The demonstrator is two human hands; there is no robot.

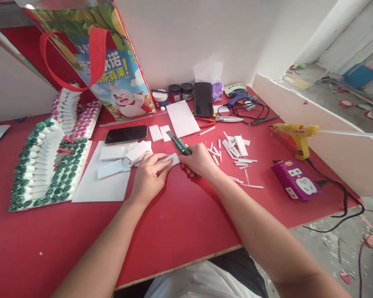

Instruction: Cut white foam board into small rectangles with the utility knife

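Observation:
My right hand (198, 159) is wrapped round a green utility knife (180, 145), its blade end pointing up and to the left. Between my hands lies a small white board piece (174, 159), held by the fingertips of my left hand (152, 176) at its left end. Left of that hand, several cut white pieces (113, 152) and a pale blue strip (110, 169) rest on a larger white board (99, 192). Two small white rectangles (156, 133) lie just beyond my hands. Thin white offcuts (236, 153) are scattered to the right of the knife.
On the red table (180, 223) are a phone (126, 134), a yellow glue gun (298, 134), a purple power socket (296, 180) with a cable, and scissors (228, 118). Green-and-white models (49, 165) stand left, beside a large printed bag (121, 78). Paint jars (175, 93) line the wall.

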